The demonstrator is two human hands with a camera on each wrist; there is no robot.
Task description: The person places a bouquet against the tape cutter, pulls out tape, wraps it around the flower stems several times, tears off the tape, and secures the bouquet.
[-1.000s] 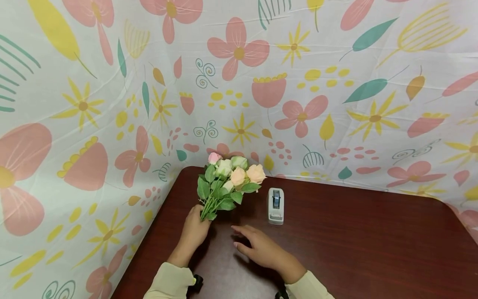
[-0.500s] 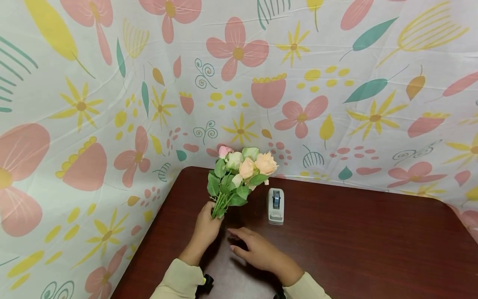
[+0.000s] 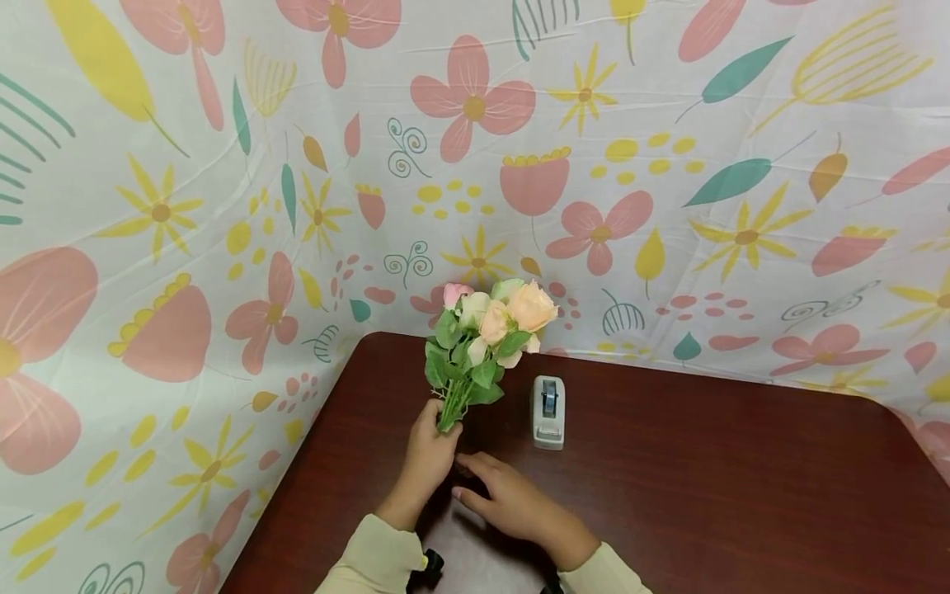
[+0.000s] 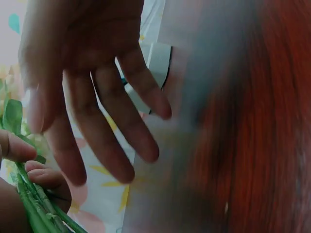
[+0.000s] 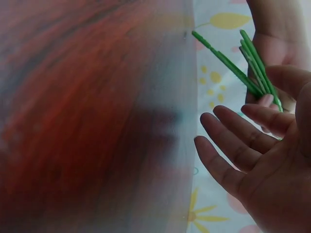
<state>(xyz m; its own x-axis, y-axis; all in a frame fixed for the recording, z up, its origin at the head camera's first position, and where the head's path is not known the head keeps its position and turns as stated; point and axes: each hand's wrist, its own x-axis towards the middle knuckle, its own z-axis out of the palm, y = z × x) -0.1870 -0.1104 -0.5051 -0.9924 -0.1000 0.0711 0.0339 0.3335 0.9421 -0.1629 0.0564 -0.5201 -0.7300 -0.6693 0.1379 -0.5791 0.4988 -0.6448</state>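
A bouquet of artificial roses (image 3: 493,326) in pink, cream, pale green and peach leans up and to the right in the head view. My left hand (image 3: 433,445) grips its green stems low down, fingers curled round them. In the right wrist view the cut ends of the stems (image 5: 228,63) stick out below that hand. My right hand (image 3: 508,499) is just to the right of the left one, fingers loosely spread and holding nothing. The left wrist view shows the same right hand (image 4: 97,97) with straight fingers, apart from the stems.
A white tape dispenser (image 3: 548,412) stands on the dark red wooden table (image 3: 705,478), right of the bouquet. A white cloth with printed flowers (image 3: 609,99) hangs behind the table and along its left side.
My left hand has carried the bouquet to the right and tilted it slightly upright, bringing it close to my right hand. The right hand has shifted slightly left. The tape dispenser has stayed in place.
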